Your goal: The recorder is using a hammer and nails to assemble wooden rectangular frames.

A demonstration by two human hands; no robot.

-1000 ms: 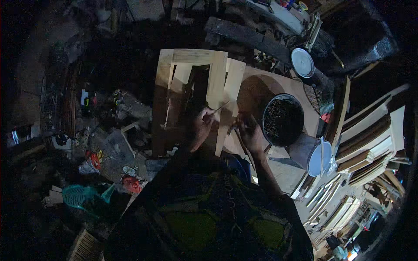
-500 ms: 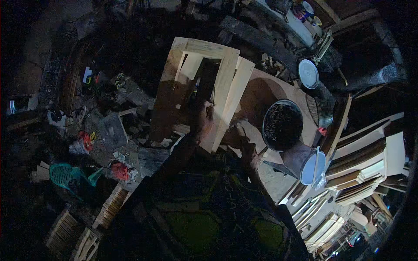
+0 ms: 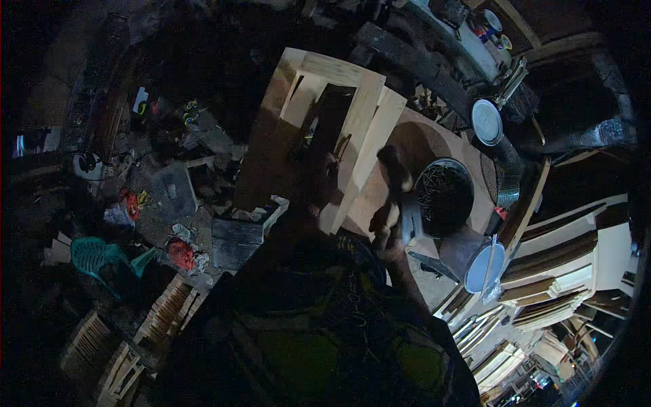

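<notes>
In the middle stands a pale wooden frame (image 3: 361, 112) built of boards, with a narrow opening. My left hand (image 3: 325, 180), mostly in shadow, is against its board; its fingers are pinched around what looks like a thin nail (image 3: 344, 145). To the right, my right hand (image 3: 386, 234) is closed round the handle of a hammer (image 3: 393, 166), raised beside the frame; its dark head is blurred. A round dark bucket (image 3: 444, 197) of nails is just right of the hammer, on a brown board (image 3: 424, 132).
A tilted bucket (image 3: 485, 264) and a pale round lid (image 3: 487, 122) are at the right, near stacked wooden strips (image 3: 556, 292). Scraps, a green plastic chair (image 3: 98, 258) and slatted wood pieces (image 3: 159, 308) litter the dark left side.
My right hand has lifted the hammer, its head now higher beside the frame. My left hand has moved up the board slightly, and the view has shifted a little.
</notes>
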